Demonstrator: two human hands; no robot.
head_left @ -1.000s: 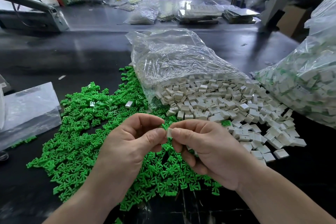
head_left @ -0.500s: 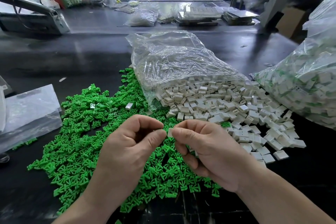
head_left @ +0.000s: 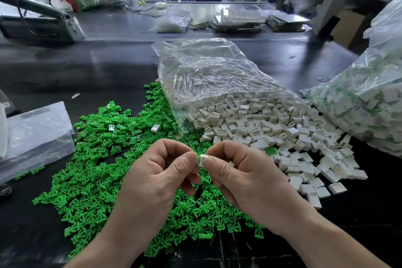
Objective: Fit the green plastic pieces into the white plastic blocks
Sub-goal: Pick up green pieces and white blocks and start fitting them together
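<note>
A small white block [head_left: 203,159] is held just below the middle of the view, pinched between the thumb and forefinger of the right hand [head_left: 245,183]. A sliver of a green piece [head_left: 198,157] is seen against the block's left edge, where the thumb and forefinger of the left hand [head_left: 156,180] are closed on it. How far the piece is seated in the block cannot be told. The remaining fingers of both hands are curled toward the palms. Beneath the hands, and spreading out toward 9 and 10 o'clock, a broad heap of green pieces [head_left: 97,169] is laid on the dark bench [head_left: 97,67]. A lone white block [head_left: 155,127] is seen on top of this heap at 11 o'clock from the held block. A smaller white bit [head_left: 111,127] with a green pattern lies farther left. At 1 to 3 o'clock a spill of white blocks [head_left: 272,132] is spread over the bench out of the mouth of a clear bag [head_left: 213,76], which lies crumpled at 12 o'clock. At the right edge, at 2 o'clock, a second bag [head_left: 369,102] is seen, filled with white blocks among which green shows. At 9 o'clock, by the left edge, a flat plastic bag [head_left: 32,137] is laid beside the green heap.
</note>
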